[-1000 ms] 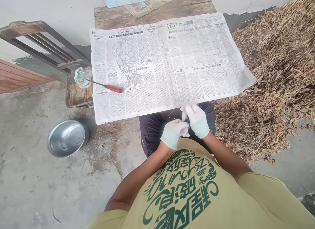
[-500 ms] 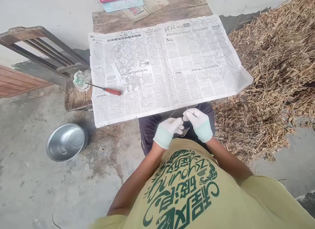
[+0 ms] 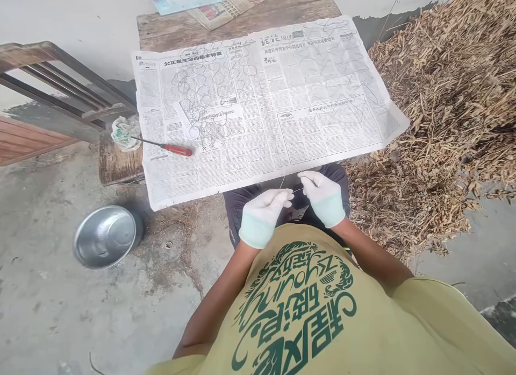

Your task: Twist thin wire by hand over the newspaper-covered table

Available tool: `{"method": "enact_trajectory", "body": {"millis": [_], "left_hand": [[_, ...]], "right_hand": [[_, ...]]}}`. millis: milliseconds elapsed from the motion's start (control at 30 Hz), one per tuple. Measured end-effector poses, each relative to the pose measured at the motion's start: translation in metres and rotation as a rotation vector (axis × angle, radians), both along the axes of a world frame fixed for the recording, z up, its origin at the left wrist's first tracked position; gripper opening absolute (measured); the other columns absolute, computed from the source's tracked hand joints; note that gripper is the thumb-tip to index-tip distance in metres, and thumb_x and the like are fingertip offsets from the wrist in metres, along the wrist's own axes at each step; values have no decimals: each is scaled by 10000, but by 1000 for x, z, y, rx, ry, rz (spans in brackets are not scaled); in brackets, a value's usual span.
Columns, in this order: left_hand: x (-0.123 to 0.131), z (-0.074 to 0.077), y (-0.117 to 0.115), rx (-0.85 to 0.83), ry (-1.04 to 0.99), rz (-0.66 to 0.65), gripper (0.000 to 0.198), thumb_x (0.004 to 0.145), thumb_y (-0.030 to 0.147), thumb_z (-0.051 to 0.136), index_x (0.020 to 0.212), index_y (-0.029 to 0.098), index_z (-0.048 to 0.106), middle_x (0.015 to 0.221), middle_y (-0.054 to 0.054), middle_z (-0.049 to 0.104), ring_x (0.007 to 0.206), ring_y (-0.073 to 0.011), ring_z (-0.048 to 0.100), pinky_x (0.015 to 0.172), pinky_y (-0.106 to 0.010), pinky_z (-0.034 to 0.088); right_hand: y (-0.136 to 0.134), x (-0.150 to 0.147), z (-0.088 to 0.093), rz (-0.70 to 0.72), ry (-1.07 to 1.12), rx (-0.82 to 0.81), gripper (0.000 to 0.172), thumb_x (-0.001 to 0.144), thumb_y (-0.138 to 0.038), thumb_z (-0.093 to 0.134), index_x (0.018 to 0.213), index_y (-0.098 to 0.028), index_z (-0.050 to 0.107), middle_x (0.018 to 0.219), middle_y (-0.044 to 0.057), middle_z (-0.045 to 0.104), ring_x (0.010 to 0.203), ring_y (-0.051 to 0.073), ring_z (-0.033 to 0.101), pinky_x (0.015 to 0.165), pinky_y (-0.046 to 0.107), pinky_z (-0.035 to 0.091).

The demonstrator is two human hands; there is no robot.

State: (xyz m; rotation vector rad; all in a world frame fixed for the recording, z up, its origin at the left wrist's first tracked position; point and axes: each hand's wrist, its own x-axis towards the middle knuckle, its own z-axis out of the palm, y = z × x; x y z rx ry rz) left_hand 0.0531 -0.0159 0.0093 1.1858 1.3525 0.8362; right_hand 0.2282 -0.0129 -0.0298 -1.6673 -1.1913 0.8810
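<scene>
Both my hands wear white gloves with pale green cuffs and are held over my lap, just off the near edge of the newspaper (image 3: 258,168). A thin wire (image 3: 298,190) stretches across the small gap between them. My left hand (image 3: 268,211) pinches it between thumb and fingers, and a wire end sticks up beside the paper's edge. My right hand (image 3: 322,195) is closed on the other part of the wire, fingertips pointing left. Several thin wire rings (image 3: 203,90) lie on the left half of the newspaper. More bent wire pieces (image 3: 342,76) lie on its right half, hard to make out.
A red-handled screwdriver (image 3: 178,149) lies on the newspaper's left, its shaft reaching towards a crumpled plastic bag (image 3: 126,133) on a wooden chair (image 3: 110,168). A metal basin (image 3: 105,236) stands on the concrete floor. Dry stalks (image 3: 443,106) are heaped at right.
My hands have moved slightly apart, the left one going left, and more wire shows between them. The whole view has shifted a little.
</scene>
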Motion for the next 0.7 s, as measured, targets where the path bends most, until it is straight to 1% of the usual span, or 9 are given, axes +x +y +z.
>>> {"method": "enact_trajectory", "body": {"millis": [167,267,367,433,533,600,700], "left_hand": [[1,-5,-1,15,20,85,258,928,408,716,924,192,858,778,-46,811,828,-224,777,931,-386,608],[-1,-11,-2,-16,-48,97,263,921,415,737,899,179,851,734,-49,795,803,-225,779,911,-388,615],[-5,-17,-2,-71,-151,76,286,910,435,765,876,161,841,699,-60,781,840,-238,791,923,-387,615],[-8,-22,1,-146,-226,73,338,890,480,791,902,145,835,699,-73,781,829,-244,792,894,-387,621],[-11,-30,7,-316,-298,43,431,824,532,856,942,118,823,787,-110,808,725,-224,769,792,-372,624],[-11,-35,10,-447,-348,-7,460,766,523,908,919,99,813,819,-131,810,668,-208,748,748,-365,619],[-9,-37,14,-609,-494,-91,454,726,476,944,900,84,793,780,-118,780,637,-199,727,701,-359,610]], "right_hand": [[2,2,1,51,25,-1,304,957,-352,604,1078,-213,846,688,-5,727,624,162,650,756,316,578],[3,2,4,75,-8,25,302,958,-348,606,1063,-217,856,707,-1,738,626,160,653,770,318,584],[4,3,6,115,-44,51,301,976,-365,601,1049,-232,861,731,1,752,646,164,668,782,321,592],[5,4,6,123,-66,60,302,983,-372,599,1054,-237,859,748,4,762,653,170,678,786,328,601],[4,4,5,103,-113,92,300,986,-359,595,1077,-240,855,791,16,779,675,182,697,816,344,611],[4,4,5,104,-145,126,300,992,-348,593,1095,-242,854,826,23,789,704,187,710,844,348,613],[2,4,5,121,-175,167,295,1004,-328,590,1101,-240,854,870,26,797,715,180,712,859,339,612]]}}
